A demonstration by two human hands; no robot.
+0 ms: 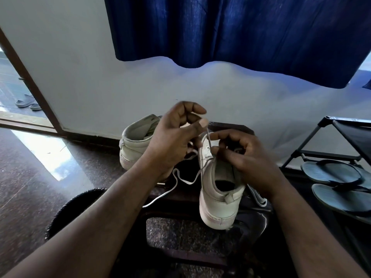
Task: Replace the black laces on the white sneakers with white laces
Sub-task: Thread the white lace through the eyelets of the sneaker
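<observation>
Head view shows the left hand (176, 137) pinching the white lace (181, 180), raised above the near sneaker (218, 199) standing on the table (257, 217); the right hand (249, 157) grips that sneaker's upper by the eyelets; the step probably calls for pulling slack through evenly, lace flat and untwisted.

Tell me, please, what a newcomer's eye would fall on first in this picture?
The two hands at the centre draw the eye. The left hand pinches a white lace above a white sneaker, which the right hand grips near its top. A second sneaker sits just behind to the left, and a deep blue curtain hangs across the top of the view.
</observation>
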